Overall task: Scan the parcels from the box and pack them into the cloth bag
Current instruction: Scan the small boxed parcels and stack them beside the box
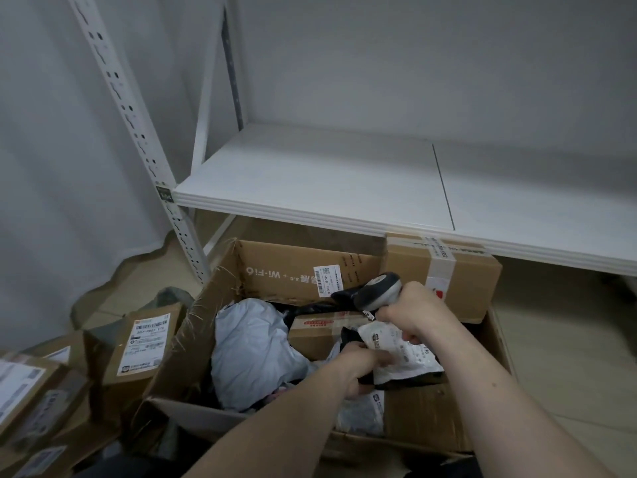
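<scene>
White shelf (310, 181): metal-framed, its board runs above the work area. Open cardboard box (275, 267) stands on the floor below the shelf's front edge, flaps up, printed inner wall facing the camera. Contents: a pale grey poly mailer (248, 346) at the left side, a flat brown carton (317, 331) with red-printed tape at centre, dark bags around them, and a further labelled pouch (362, 408) against the near wall. A taped brown carton (444, 277) rests at the box's far right corner, under the shelf edge.

Left of the box, several labelled cartons (141, 343) lie stacked on the floor.

Black labelled parcel (403, 357): held over the box's right half, label up, long axis running from upper left to lower right. Left hand (358, 367) pinches its near-left edge.

Right hand (417, 315) grips the scanner (377, 291) by the handle; head points away and left, along the far wall of the box.
</scene>
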